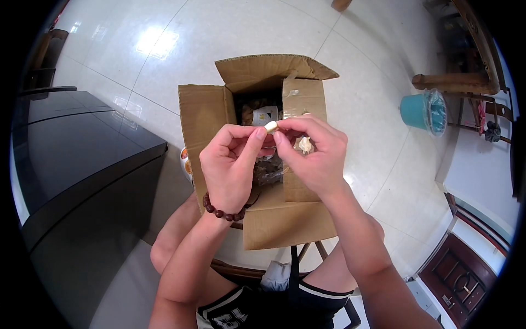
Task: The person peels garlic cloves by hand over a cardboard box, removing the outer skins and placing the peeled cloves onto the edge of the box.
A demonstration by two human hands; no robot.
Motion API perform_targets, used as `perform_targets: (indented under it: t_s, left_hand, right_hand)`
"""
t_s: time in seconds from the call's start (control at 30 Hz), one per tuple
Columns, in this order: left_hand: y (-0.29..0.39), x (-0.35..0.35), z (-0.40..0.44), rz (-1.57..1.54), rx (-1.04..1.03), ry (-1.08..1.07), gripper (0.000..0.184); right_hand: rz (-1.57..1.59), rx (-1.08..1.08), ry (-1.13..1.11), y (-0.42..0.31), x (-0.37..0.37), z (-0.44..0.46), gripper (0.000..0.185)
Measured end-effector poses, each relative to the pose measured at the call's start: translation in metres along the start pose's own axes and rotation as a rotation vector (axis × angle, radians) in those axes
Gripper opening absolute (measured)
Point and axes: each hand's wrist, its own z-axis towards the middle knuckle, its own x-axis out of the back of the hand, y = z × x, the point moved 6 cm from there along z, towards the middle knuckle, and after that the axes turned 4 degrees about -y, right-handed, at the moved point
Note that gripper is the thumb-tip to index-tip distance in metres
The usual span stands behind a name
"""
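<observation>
Over the open cardboard box (203, 109), my left hand (230, 156) and my right hand (318, 151) meet fingertip to fingertip. Between them is a small, smooth, cream-white garlic clove (271, 126), pinched by the thumb and forefinger of each hand. A pale, rough lump (306, 145), like part of a garlic bulb, shows beside my right thumb. Whether it lies on the box flap or in my right palm I cannot tell. Inside the box are brown scraps, clear plastic and a white printed piece (266, 115), partly hidden by my hands.
A black cabinet (82, 159) stands close on the left. Pale tiles (378, 109) cover the floor. At the right is a teal bin (415, 112) with a clear liner, near wooden furniture (455, 82). A round printed container (186, 163) shows behind the box's left side.
</observation>
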Motion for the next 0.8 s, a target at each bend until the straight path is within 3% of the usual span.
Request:
perform_targets:
  t_s: [0.27, 0.33, 0.37, 0.43, 0.8]
  left_hand:
    - [0.002, -0.001, -0.002, 0.111, -0.070, 0.024, 0.011]
    - [0.001, 0.000, -0.002, 0.119, -0.086, 0.022, 0.011]
    - [0.001, 0.000, -0.002, 0.120, -0.085, 0.023, 0.011]
    - [0.004, -0.001, -0.003, 0.152, -0.113, 0.026, 0.011]
    - [-0.002, -0.001, 0.002, 0.029, -0.027, -0.021, 0.011]
  right_hand:
    - [-0.042, -0.015, 0.019, 0.003, -0.003, -0.001, 0.014]
    - [0.165, -0.255, 0.030, 0.017, -0.005, -0.007, 0.011]
    - [0.166, -0.256, 0.030, 0.016, -0.004, -0.006, 0.011]
    - [0.503, -0.522, 0.011, 0.029, -0.010, -0.010, 0.007]
    - [0.640, -0.574, -0.048, 0.037, -0.011, -0.009, 0.011]
